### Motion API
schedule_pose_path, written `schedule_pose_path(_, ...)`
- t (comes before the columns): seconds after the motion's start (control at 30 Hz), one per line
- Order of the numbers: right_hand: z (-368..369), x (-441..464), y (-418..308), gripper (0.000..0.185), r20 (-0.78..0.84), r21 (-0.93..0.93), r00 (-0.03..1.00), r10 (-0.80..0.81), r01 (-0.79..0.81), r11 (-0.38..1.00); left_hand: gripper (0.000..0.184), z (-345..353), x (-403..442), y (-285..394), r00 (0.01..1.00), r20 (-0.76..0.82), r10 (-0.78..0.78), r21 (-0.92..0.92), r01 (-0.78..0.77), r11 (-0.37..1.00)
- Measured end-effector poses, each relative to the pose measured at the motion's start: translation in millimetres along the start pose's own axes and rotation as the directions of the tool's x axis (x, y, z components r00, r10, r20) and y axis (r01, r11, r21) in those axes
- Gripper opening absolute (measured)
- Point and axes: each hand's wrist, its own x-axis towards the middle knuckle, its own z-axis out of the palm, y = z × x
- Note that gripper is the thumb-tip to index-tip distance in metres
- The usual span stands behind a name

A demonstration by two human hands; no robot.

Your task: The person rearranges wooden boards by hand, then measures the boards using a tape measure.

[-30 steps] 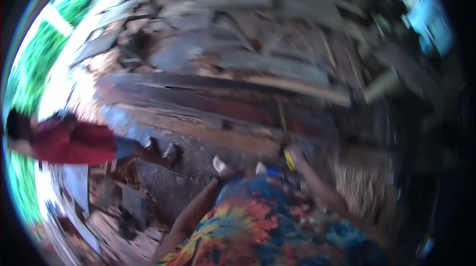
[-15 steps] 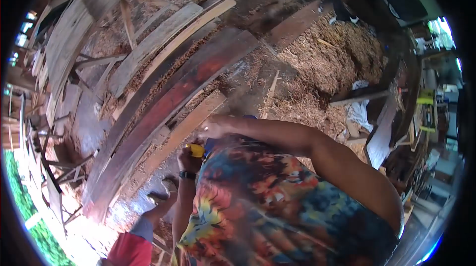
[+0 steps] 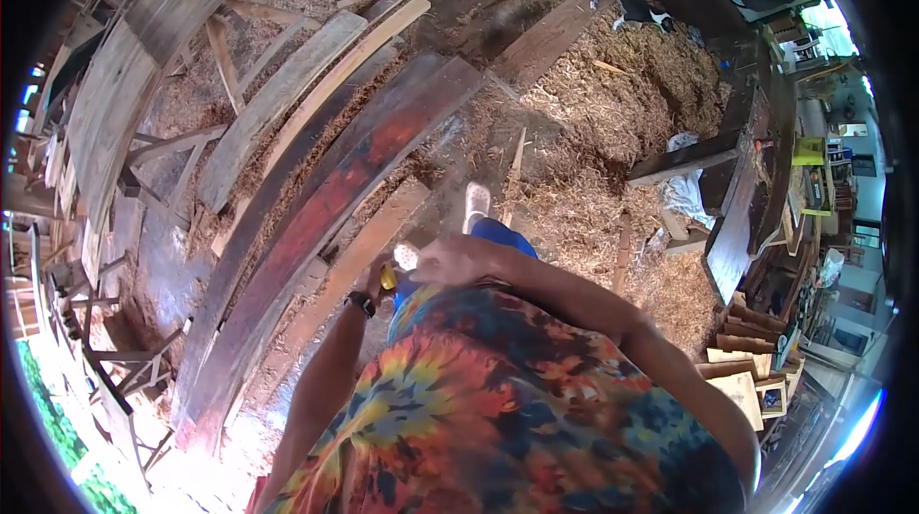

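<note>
My left hand [image 3: 373, 280], with a dark watch on the wrist, is closed around a small yellow tape measure [image 3: 388, 278], mostly covered by the fingers. Close beside it, in front of my waist, is my right hand [image 3: 448, 260]. Its fingers are curled in, and whatever they may hold is hidden. Left of both hands lies a light brown plank [image 3: 369, 236]. Beyond that plank runs a long dark board with reddish patches [image 3: 335, 190]. My shoes [image 3: 477, 198] show on the floor just past the hands.
A big heap of wood shavings [image 3: 613, 102] lies ahead to the right. Grey weathered boards [image 3: 287, 107] rest on wooden supports at the left. A dark beam [image 3: 684, 165] juts out at the right. Wooden pieces [image 3: 751, 351] are stacked at the lower right.
My view has shifted, and my shoes now show. My right hand has drawn back toward my waist. The red-shirted person at the lower left is now almost wholly hidden behind my arm and shirt.
</note>
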Motion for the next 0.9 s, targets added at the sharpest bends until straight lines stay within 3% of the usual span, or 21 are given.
schedule_pose_path(0.03, -14.9, -3.0, -9.0, 0.053, 0.075, 0.027, 0.997, 0.014, -0.016, 1.0, 0.044, 1.6, 2.6, 9.1, 1.0, -0.007, -0.027, 0.077, 0.028, 0.997)
schedule_pose_path(0.07, -15.1, -9.0, -2.4, 0.065, 0.065, 0.261, 0.997, -0.052, 0.033, 0.965, 0.043, 6.3, 2.5, 19.9, 0.998, -0.013, -0.054, 0.154, 0.055, 0.987)
schedule_pose_path(0.1, -18.9, -11.8, 1.6, 0.069, 0.078, 0.536, 0.986, -0.15, 0.086, 0.84, 0.041, 16.5, 3.7, 34.8, 0.997, -0.014, -0.078, 0.232, 0.079, 0.969)
schedule_pose_path(0.17, -31.5, -24.7, 15.9, 0.077, 0.012, 0.922, 0.948, -0.318, 0.112, 0.371, 0.047, 33.5, 11.6, 53.8, 0.986, 0.094, -0.138, 0.347, 0.097, 0.933)
schedule_pose_path(0.2, -42.4, -29.0, 27.2, 0.081, 0.017, 0.928, 0.956, -0.292, 0.093, 0.36, 0.047, 47.7, 8.1, 72.3, 0.965, 0.165, -0.204, 0.434, 0.115, 0.894)
schedule_pose_path(0.23, -50.5, -28.4, 41.6, 0.081, 0.031, 0.874, 0.983, -0.183, 0.063, 0.482, 0.047, 60.1, 2.4, 91.1, 0.936, 0.219, -0.276, 0.521, 0.127, 0.844)
schedule_pose_path(0.3, -68.7, -12.5, 80.6, 0.08, 0.015, 0.718, 1.0, 0.023, -0.027, 0.695, 0.051, 86.3, 8.5, 103.4, 0.972, 0.165, -0.169, 0.687, 0.01, 0.727)
schedule_pose_path(0.33, -78.2, -0.9, 107.8, 0.065, -0.057, 0.378, 0.997, 0.058, -0.032, 0.925, 0.05, 90.5, 28.8, 100.9, 0.974, 0.06, -0.22, 0.752, 0.101, 0.652)
schedule_pose_path(0.37, -78.5, 5.7, 135.4, 0.061, -0.128, 0.153, 0.984, 0.124, -0.103, 0.983, 0.053, 82.7, 71.0, 90.4, 0.932, -0.1, -0.348, 0.849, 0.262, 0.459)
schedule_pose_path(0.4, -68.8, 6.5, 163.9, 0.057, -0.214, -0.074, 0.961, 0.173, -0.192, 0.979, 0.058, 74.1, 93.1, 86.4, 0.98, -0.004, -0.199, 0.991, 0.031, 0.13)
schedule_pose_path(0.43, -71.7, 4.5, 192.6, 0.054, -0.31, -0.29, 0.93, 0.198, -0.291, 0.912, 0.06, 73.5, 106.3, 84.2, 0.987, 0.038, -0.157, 0.999, -0.043, -0.028)
schedule_pose_path(0.47, -88.0, 3.2, 221.0, 0.047, -0.242, -0.257, 0.965, 0.1, -0.163, 0.953, 0.048, 54.8, 130.8, 73.1, 0.942, 0.304, -0.142, 0.952, -0.295, 0.082)
schedule_pose_path(0.5, -100.0, -0.7, 246.4, 0.042, -0.181, -0.198, 0.984, 0.001, -0.037, 0.98, 0.036, 100.8, 87.1, 105.2, 0.941, -0.132, -0.313, 0.853, 0.268, 0.447)
schedule_pose_path(0.53, -110.5, -10.5, 262.4, 0.038, -0.127, -0.122, 0.987, -0.1, 0.084, 0.989, 0.033, 84.5, 109.0, 93.6, 0.96, -0.119, -0.253, 0.82, 0.239, 0.52)
schedule_pose_path(0.57, -122.2, -25.8, 273.4, 0.036, -0.193, -0.076, 0.977, -0.09, 0.077, 0.994, 0.032, 32.9, 161.3, 57.7, 0.987, 0.132, -0.093, 0.902, -0.081, 0.424)
schedule_pose_path(0.6, -140.0, -41.9, 286.5, 0.034, -0.264, -0.04, 0.961, -0.078, 0.07, 0.997, 0.032, -6.1, 203.4, 30.6, 0.925, 0.372, 0.075, 0.891, -0.379, 0.252)
schedule_pose_path(0.63, -162.8, -56.1, 298.8, 0.032, -0.33, -0.009, 0.942, -0.061, 0.062, 0.998, 0.031, 6.9, 209.1, 36.6, 0.931, 0.354, 0.084, 0.916, -0.364, 0.168)
schedule_pose_path(0.7, -210.0, -83.2, 316.1, 0.032, -0.322, 0.007, 0.942, 0.09, -0.093, 0.996, 0.034, 73.3, 181.5, 65.1, 0.997, 0.079, -0.003, 0.964, -0.076, 0.255)
schedule_pose_path(0.77, -248.3, -101.5, 326.4, 0.033, -0.359, 0.001, 0.914, 0.191, -0.204, 0.979, 0.036, 134.5, 191.9, 94.3, 0.995, -0.017, -0.102, 0.963, 0.044, 0.268)
schedule_pose_path(0.8, -272.4, -98.7, 337.8, 0.036, -0.249, -0.069, 0.949, 0.196, -0.219, 0.973, 0.037, 155.5, 191.3, 97.5, 0.985, -0.078, -0.154, 0.947, 0.122, 0.297)
schedule_pose_path(0.9, -325.0, -99.6, 330.5, 0.04, -0.374, 0.246, 0.907, 0.191, -0.101, 0.964, 0.046, 229.6, 188.2, 134.3, 0.986, -0.027, -0.167, 0.888, 0.1, 0.449)
